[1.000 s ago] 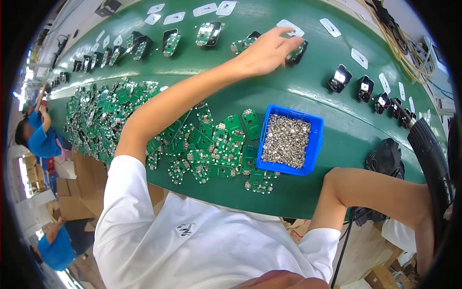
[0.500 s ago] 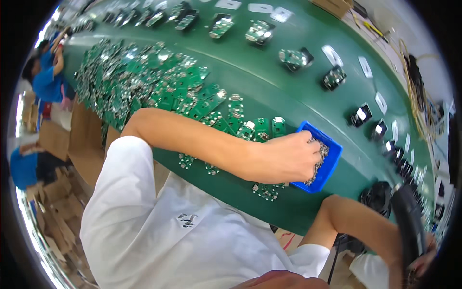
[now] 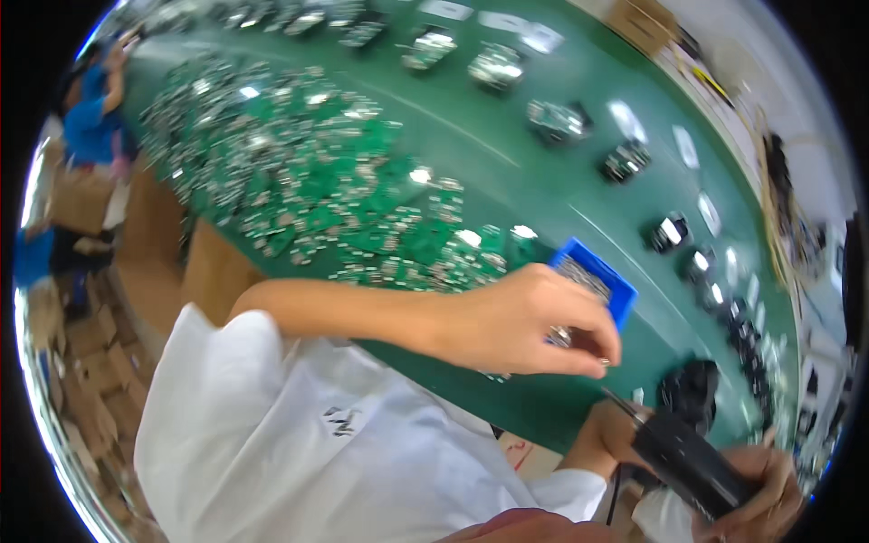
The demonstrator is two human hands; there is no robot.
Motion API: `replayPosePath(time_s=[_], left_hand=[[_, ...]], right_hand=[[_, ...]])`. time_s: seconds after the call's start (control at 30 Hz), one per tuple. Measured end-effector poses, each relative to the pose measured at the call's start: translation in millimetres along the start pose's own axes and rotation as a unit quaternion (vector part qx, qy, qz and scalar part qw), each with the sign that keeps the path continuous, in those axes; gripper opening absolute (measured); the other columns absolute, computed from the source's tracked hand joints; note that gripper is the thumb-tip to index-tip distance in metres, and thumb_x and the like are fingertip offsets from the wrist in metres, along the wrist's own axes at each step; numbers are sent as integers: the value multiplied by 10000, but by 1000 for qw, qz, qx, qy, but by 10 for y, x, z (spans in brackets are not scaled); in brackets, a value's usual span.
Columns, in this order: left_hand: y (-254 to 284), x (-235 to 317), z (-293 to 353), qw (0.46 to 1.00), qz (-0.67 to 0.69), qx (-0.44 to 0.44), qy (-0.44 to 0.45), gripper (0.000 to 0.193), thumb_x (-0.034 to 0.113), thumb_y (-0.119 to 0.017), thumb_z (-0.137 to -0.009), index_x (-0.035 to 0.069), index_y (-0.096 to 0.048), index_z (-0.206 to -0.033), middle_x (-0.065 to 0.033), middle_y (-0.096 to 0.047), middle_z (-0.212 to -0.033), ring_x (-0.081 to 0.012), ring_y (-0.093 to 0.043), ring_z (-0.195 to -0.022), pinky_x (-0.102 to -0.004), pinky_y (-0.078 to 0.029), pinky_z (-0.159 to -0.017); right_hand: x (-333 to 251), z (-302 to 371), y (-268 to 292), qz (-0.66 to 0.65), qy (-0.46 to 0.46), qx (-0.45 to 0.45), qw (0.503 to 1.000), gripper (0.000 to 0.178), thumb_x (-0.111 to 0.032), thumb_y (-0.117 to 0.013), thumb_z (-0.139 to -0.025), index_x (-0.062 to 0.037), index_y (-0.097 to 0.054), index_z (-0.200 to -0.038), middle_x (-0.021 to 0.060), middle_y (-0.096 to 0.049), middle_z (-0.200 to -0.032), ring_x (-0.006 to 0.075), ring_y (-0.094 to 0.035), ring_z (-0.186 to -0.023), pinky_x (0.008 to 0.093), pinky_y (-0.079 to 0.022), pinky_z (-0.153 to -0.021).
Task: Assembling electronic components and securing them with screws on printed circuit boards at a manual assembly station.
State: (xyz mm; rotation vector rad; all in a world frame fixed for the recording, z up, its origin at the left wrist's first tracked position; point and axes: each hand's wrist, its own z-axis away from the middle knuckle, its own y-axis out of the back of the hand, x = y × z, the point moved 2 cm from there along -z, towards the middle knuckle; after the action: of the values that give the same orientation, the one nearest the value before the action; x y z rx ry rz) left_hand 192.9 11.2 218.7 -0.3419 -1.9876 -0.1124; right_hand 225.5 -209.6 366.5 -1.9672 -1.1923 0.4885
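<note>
Apparently diagonal screwdriver (image 3: 690,464), tip (image 3: 610,394) up-left.

White plain-fabric shirt (image 3: 262,443) with loose short sleeves (image 3: 213,362) and a small dark chest mark (image 3: 342,421)

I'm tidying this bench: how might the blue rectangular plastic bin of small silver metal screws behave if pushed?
The blue bin is probably heavy for its size, given the many metal screws inside. It would likely slide before tipping, looking wider than tall. Its open top suggests loose screws could spill if jolted.
</note>
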Motion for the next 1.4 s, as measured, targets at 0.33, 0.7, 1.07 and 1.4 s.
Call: replayPosePath(time_s=[0.33,0.7,1.07,1.4], left_hand=[[-84,154,121,976,-201,-25,-78,163,0,-808,-825,6,-718,-961,-67,-730,-981,-195,-690,-792,-295,-567,-711],[-54,185,141,988,-119,-83,48,167,-17,-788,-827,-3,-729,-983,-63,-748,-995,-176,-680,-757,-281,-551,-657],[-153,94,258,997,-52,-10,55,201,-45,-794,-814,-24,-748,-1008,-82,-771,-1000,-164,-712,-762,-264,-579,-675],[-62,113,281,994,-102,26,7,235,-83,-783,-802,-26,-752,-1028,-97,-770,-1018,-179,-719,-781,-268,-596,-682]], right_hand=[[240,49,125,-81,-201,-151,965,151,-122,-758,-770,-43,-631,-756,88,-657,-675,211,-624,-471,279,-554,-379],[336,-17,158,-37,-236,-186,953,190,7,-776,-753,-55,-602,-708,82,-655,-645,214,-607,-414,301,-567,-336],[444,14,157,-143,-263,-188,935,190,6,-771,-792,-26,-603,-710,117,-672,-652,240,-596,-388,319,-563,-326],[312,-132,223,-59,-251,-250,933,172,3,-766,-799,-3,-602,-748,123,-663,-627,248,-598,-390,329,-552,-310]])
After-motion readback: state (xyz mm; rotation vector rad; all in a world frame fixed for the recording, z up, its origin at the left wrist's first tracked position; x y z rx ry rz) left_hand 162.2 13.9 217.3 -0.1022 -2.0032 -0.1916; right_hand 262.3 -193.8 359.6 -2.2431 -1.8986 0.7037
